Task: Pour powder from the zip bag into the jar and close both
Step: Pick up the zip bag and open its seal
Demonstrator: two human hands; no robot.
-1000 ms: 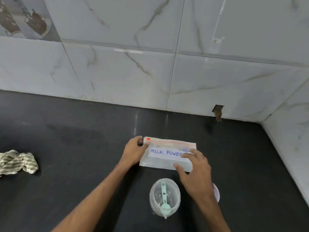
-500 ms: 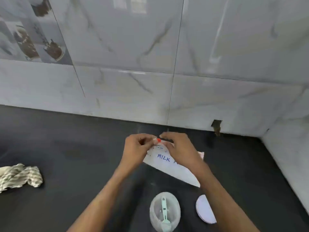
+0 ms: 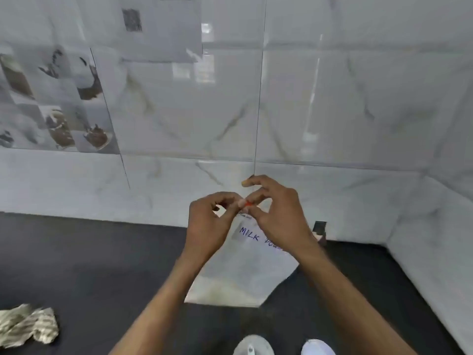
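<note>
Pinching the top corner of the zip bag (image 3: 243,272) from both sides, our left hand (image 3: 204,226) and right hand (image 3: 279,216) meet fingertip to fingertip. Each hand has a thumb and finger clamped on the bag's strip beside a small red mark (image 3: 247,204). The fingers cover the strip and the picture is smeared, so we cannot tell whether the zip is parted or sealed. One finger of our right hand sticks up free above the bag.

Our right wrist hides the right half of the bag's label (image 3: 249,233). Only "MILK" and the first strokes of a second word can be read. The bag hangs down from our hands, between our forearms, with pale powder (image 3: 225,290) settled along its bottom edge. We cannot tell whether that edge rests on the black counter (image 3: 89,265) beneath the bag or hangs just clear of it.

Below the bag, the frame's bottom edge cuts off the jar (image 3: 253,347), leaving only a slice of its rim and a pale shape inside that we cannot identify. Below the bag and slightly to its right, a white lid (image 3: 317,348) is cut off the same way. Well to the left of the bag lies a crumpled striped cloth (image 3: 28,326), partly out of frame. Behind the bag stands the marbled tile wall (image 3: 332,111).
</note>
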